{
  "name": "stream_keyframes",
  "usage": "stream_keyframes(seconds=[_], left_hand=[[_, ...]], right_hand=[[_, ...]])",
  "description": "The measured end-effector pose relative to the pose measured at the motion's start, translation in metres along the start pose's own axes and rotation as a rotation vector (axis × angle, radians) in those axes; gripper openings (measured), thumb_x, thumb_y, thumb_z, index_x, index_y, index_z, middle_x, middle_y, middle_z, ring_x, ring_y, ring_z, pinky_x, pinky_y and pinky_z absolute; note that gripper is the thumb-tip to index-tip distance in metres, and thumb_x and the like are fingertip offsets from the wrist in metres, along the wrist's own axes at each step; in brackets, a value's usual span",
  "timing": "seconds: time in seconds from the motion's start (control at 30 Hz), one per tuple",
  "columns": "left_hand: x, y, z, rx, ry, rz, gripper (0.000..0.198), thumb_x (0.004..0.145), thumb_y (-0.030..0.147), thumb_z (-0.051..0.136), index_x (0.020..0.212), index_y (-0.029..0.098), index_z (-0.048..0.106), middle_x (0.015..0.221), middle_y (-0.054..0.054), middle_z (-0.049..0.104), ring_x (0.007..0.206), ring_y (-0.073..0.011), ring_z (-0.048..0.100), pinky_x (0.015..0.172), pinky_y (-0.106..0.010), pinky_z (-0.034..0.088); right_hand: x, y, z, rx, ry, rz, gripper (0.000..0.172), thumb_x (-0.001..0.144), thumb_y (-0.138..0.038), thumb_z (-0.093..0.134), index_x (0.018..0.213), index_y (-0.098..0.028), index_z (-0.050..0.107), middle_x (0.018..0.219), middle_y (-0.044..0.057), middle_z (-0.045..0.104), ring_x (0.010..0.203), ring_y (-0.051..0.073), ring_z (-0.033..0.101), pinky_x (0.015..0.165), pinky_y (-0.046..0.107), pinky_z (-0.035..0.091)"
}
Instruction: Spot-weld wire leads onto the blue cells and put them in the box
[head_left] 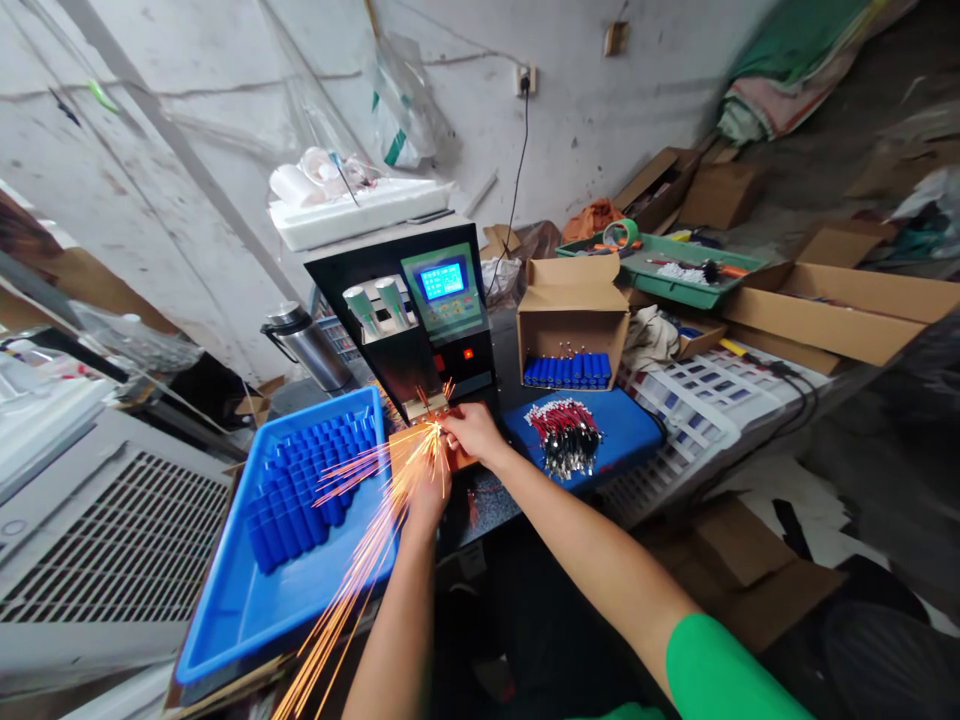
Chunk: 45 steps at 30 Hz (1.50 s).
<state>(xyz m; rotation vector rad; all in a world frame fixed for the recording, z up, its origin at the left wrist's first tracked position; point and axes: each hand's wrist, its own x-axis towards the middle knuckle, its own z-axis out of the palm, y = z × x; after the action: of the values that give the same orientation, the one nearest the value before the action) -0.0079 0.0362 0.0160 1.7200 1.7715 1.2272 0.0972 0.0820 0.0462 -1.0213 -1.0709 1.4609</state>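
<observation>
Green sleeve (724, 665): nearest the camera, at lower right, on the right arm.
Right hand (478, 437): at the black machine's (421, 350) foot, fingers bent together beside the spark burst (435, 432); whether they pinched anything could not be told.
Left hand (426, 503): lower and closer to the wearer, fingers lost in glare, their grip unreadable.
Work point: just ahead of both hands, the right fingers nearer; any piece there was hidden, its long axis too.
Blue cylinders (300, 490): upright rows in the blue tray (289, 615), left of the left hand and nearer to it.
Red-and-black wires (564, 437): bundled right of the right hand, lengthwise toward the wearer, on a blue surface (634, 430).
</observation>
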Motion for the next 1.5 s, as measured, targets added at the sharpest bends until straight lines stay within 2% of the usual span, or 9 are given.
stream_keyframes(seconds=[0.37, 0.6, 0.77, 0.9, 1.0, 1.1, 1.2, 1.3, 1.5], left_hand=[[0.000, 0.004, -0.001, 0.021, 0.016, 0.005, 0.033, 0.093, 0.039, 0.046, 0.111, 0.018, 0.064, 0.089, -0.006, 0.070, 0.075, -0.0184, 0.063, 0.069, -0.030, 0.047], [-0.007, 0.000, 0.004, 0.041, 0.074, -0.031, 0.040, 0.089, 0.046, 0.053, 0.116, 0.020, 0.066, 0.083, -0.005, 0.069, 0.073, -0.0181, 0.063, 0.065, -0.028, 0.047], [-0.010, -0.004, 0.008, 0.082, 0.098, 0.125, 0.035, 0.089, 0.043, 0.054, 0.113, 0.022, 0.069, 0.093, -0.006, 0.072, 0.078, -0.0183, 0.065, 0.070, -0.029, 0.049], [-0.008, -0.005, 0.008, 0.137, 0.161, 0.281, 0.037, 0.089, 0.044, 0.055, 0.114, 0.020, 0.068, 0.107, -0.008, 0.072, 0.080, -0.0185, 0.066, 0.074, -0.031, 0.050], [-0.006, -0.007, 0.007, 0.194, 0.216, 0.329, 0.041, 0.089, 0.046, 0.057, 0.118, 0.019, 0.066, 0.101, -0.008, 0.073, 0.079, -0.0191, 0.067, 0.073, -0.030, 0.050], [-0.003, -0.008, 0.007, 0.277, 0.212, 0.418, 0.033, 0.090, 0.046, 0.055, 0.108, 0.021, 0.069, 0.098, -0.006, 0.074, 0.083, -0.0207, 0.068, 0.073, -0.030, 0.049], [-0.001, -0.006, 0.008, 0.345, 0.227, 0.465, 0.029, 0.090, 0.045, 0.055, 0.102, 0.023, 0.070, 0.095, -0.005, 0.075, 0.083, -0.0216, 0.068, 0.070, -0.030, 0.047], [0.000, -0.004, 0.009, 0.391, 0.255, 0.460, 0.028, 0.090, 0.044, 0.055, 0.101, 0.023, 0.070, 0.091, -0.005, 0.075, 0.082, -0.0226, 0.068, 0.067, -0.030, 0.045], [0.001, -0.010, 0.011, 0.424, 0.287, 0.513, 0.027, 0.090, 0.042, 0.056, 0.104, 0.023, 0.070, 0.093, -0.005, 0.075, 0.082, -0.0226, 0.067, 0.067, -0.031, 0.044]], right_hand=[[-0.004, -0.002, -0.004, 0.057, -0.023, 0.020, 0.024, 0.077, -0.031, 0.074, 0.068, -0.015, 0.058, 0.055, -0.005, 0.056, 0.045, 0.006, 0.052, 0.043, 0.015, 0.041], [-0.025, -0.002, -0.018, -0.215, 0.014, -0.114, 0.016, 0.085, -0.027, 0.061, 0.074, -0.016, 0.065, 0.062, -0.001, 0.064, 0.055, 0.012, 0.059, 0.051, 0.020, 0.045], [-0.044, -0.013, -0.025, -0.592, 0.096, -0.262, 0.029, 0.085, -0.037, 0.065, 0.066, -0.016, 0.068, 0.065, 0.005, 0.069, 0.066, 0.017, 0.063, 0.058, 0.023, 0.042], [-0.043, -0.011, -0.028, -0.599, 0.126, -0.230, 0.033, 0.087, -0.033, 0.062, 0.061, -0.015, 0.067, 0.057, 0.003, 0.065, 0.058, 0.014, 0.060, 0.055, 0.022, 0.039], [-0.032, -0.005, -0.049, -0.457, 0.155, -0.191, 0.029, 0.091, -0.033, 0.055, 0.079, -0.014, 0.073, 0.058, 0.001, 0.062, 0.052, 0.013, 0.058, 0.051, 0.021, 0.041], [-0.020, -0.010, -0.092, -0.481, 0.296, -0.277, 0.034, 0.094, -0.034, 0.051, 0.114, -0.014, 0.071, 0.073, 0.002, 0.067, 0.059, 0.015, 0.061, 0.058, 0.025, 0.050], [-0.008, -0.027, -0.143, -0.815, 0.506, -0.444, 0.038, 0.094, -0.029, 0.052, 0.126, -0.014, 0.066, 0.101, 0.011, 0.068, 0.086, 0.019, 0.065, 0.086, 0.032, 0.052], [0.006, -0.040, -0.179, -1.195, 0.516, -0.385, 0.043, 0.097, -0.021, 0.046, 0.138, -0.013, 0.057, 0.112, 0.016, 0.064, 0.101, 0.022, 0.063, 0.094, 0.032, 0.048], [0.031, -0.042, -0.193, -1.626, 0.425, -0.102, 0.046, 0.096, -0.004, 0.037, 0.138, -0.011, 0.055, 0.117, 0.022, 0.060, 0.111, 0.027, 0.058, 0.090, 0.035, 0.048]])
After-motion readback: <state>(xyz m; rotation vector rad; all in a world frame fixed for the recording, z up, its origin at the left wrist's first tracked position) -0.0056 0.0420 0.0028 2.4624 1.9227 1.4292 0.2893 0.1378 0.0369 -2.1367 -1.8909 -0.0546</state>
